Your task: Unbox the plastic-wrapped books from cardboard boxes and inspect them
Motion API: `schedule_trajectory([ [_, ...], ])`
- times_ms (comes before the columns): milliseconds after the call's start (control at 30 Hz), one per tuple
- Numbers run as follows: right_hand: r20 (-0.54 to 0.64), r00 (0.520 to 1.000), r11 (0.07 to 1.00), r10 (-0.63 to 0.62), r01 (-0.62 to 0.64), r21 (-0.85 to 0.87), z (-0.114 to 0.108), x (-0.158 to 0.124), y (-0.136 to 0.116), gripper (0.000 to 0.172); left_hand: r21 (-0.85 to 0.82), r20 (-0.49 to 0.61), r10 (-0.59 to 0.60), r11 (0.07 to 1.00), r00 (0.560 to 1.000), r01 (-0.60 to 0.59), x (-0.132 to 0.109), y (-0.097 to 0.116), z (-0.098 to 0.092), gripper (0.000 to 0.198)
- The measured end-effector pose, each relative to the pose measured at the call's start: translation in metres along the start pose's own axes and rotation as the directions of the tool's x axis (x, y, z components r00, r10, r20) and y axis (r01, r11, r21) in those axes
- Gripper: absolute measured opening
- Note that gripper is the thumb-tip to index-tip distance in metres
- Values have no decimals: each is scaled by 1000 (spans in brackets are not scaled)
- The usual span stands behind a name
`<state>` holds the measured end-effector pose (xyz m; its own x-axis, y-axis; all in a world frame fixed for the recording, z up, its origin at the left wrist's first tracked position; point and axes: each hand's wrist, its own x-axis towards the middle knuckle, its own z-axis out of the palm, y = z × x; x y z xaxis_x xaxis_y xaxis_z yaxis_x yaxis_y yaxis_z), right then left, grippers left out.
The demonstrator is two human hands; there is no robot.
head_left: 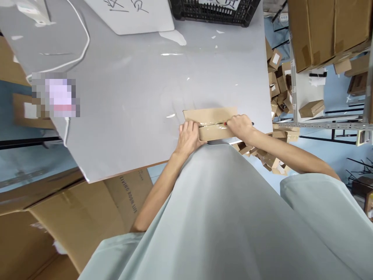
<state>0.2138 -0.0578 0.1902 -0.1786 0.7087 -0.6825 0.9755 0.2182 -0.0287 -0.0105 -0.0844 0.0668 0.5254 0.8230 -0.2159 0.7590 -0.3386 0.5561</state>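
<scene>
A small flat cardboard box [214,134] lies at the table's near edge, close to my body. Clear shiny tape runs along the dark seam across its top. My left hand [188,136] grips the box's left end, fingers over the top and thumb at the near side. Closed over the right part of the box, my right hand [240,125] holds a slim tool, perhaps a pen or cutter. The tool's red tip [225,123] shows by the seam and its dark end sticks out behind the hand; the rest is hidden.
The grey table [128,97] bears a black plastic crate [214,15], a white board [136,17] with handwriting, and a white cable [87,39] leading to a blurred device [60,93]. Cardboard boxes [281,83] are heaped beyond the right edge. A large open carton [84,206] stands lower left.
</scene>
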Motion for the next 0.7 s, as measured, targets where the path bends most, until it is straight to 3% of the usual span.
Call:
schedule_trajectory([
  [133,35,983,982,182,-179,-66,-3,-44,25,31,-27,49,37,999,998,-36,1,1,-2,74],
  [200,-25,963,963,267,-268,-18,1,-65,44,31,-39,54,24,999,998,-22,2,-1,-3,73],
  [267,-149,929,938,339,-321,130,17,-76,69,30,-43,47,-8,999,999,10,5,-4,-5,74],
  [333,-255,868,868,425,-311,388,47,-73,93,31,-39,49,-28,999,998,29,7,-7,-8,73],
  [400,-214,831,656,513,-219,722,87,-55,107,34,-24,59,-21,999,998,23,9,-7,-12,71],
  [467,-37,781,230,623,-138,963,128,-27,106,42,-1,65,1,1000,998,-1,11,-5,-17,67],
  [533,127,744,-120,656,-64,991,163,3,93,44,26,54,19,999,998,-20,13,2,-22,65],
  [600,216,750,-297,625,-28,954,186,26,74,43,45,37,35,998,999,-37,16,10,-28,66],
  [700,255,793,-401,553,-15,916,204,45,53,38,45,21,57,997,998,-58,20,21,-33,69],
])
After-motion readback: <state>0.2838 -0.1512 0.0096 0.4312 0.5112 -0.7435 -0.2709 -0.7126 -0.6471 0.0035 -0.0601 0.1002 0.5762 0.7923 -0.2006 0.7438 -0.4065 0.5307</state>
